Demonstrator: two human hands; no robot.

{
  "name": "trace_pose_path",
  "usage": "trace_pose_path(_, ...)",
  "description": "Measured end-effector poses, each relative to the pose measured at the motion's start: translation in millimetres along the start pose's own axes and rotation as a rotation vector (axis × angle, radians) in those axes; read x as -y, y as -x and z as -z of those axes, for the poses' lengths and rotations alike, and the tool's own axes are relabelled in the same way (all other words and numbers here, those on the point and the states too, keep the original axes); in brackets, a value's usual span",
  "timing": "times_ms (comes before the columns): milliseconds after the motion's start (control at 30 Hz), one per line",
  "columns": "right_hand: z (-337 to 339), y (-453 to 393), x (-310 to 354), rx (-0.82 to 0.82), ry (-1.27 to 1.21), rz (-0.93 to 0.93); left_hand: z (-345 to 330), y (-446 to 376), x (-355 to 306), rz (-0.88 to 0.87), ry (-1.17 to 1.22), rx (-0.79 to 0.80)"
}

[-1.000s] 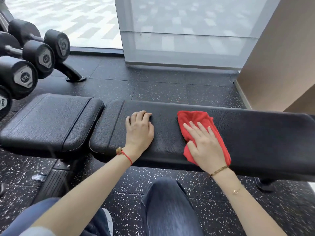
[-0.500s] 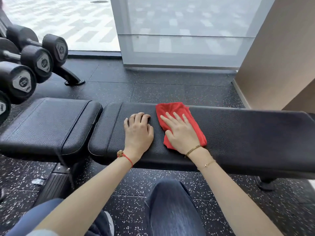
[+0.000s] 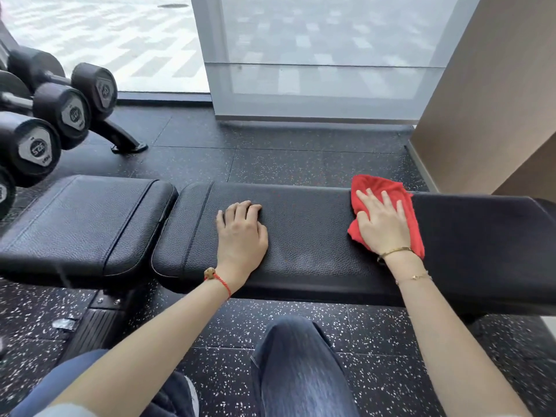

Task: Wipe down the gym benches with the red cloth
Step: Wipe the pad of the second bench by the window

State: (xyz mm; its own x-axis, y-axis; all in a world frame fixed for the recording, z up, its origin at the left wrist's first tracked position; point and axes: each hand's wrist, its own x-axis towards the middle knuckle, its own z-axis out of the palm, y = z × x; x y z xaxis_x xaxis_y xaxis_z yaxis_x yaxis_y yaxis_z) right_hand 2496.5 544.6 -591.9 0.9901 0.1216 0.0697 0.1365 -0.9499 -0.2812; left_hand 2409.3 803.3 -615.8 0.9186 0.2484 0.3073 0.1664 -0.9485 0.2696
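- We see the right hand (image 3: 383, 225) flat on the red cloth (image 3: 404, 206), fingers straight and slightly spread, pressing it onto the long pad (image 3: 316, 254) of the black bench.
- The cloth lies toward the right of that pad, its far corner reaching the pad's far edge (its near part is hidden under the palm and wrist).
- The left hand (image 3: 242, 233) rests on the same pad, left of the cloth and well apart from it, palm down with the fingertips bent onto the leather; it holds nothing.
- A shorter seat pad (image 3: 87, 224) sits just left of the long one, a narrow gap between them.
- At far left we make out dumbbells (image 3: 61, 111) on a rack.
- Speckled black floor (image 3: 301, 159) lies beyond the bench.
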Motion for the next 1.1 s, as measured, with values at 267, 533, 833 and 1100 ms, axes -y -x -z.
trace_pose_path(267,-29.6,7.7,96.6,0.091,0.02,0.315,0.7,0.0,-0.3,0.019,0.042,-0.006)
trace_pose_path(533,-20.9,58.5,68.8,0.091,0.003,0.437,1.0,1.9,3.4,0.026,0.092,-0.007)
trace_pose_path(833,6.5,29.3,-30.0,-0.015,-0.011,0.066,1.5,2.6,1.6,0.013,0.076,0.001)
trace_pose_path(1100,-12.2,25.0,43.2,0.008,0.026,0.174,1.8,0.5,-0.8,0.001,0.016,0.027)
